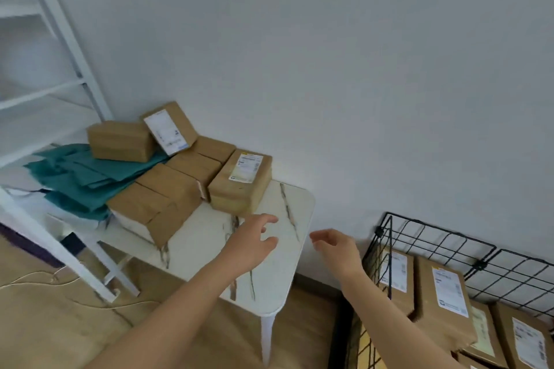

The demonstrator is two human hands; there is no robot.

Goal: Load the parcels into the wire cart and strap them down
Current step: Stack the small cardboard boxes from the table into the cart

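You are mid-loading: some parcels (443,302) already stand in the wire cart (434,241) on the floor off the table's (209,237) right end, and more lie heaped on its far side. Your left hand (254,237) over the table top and right hand (335,246) just past its right edge are empty, fingers spread and loosely curved. Next, I judge, clasp the labelled parcel (239,183) nearest them by its sides and carry it to the cart.
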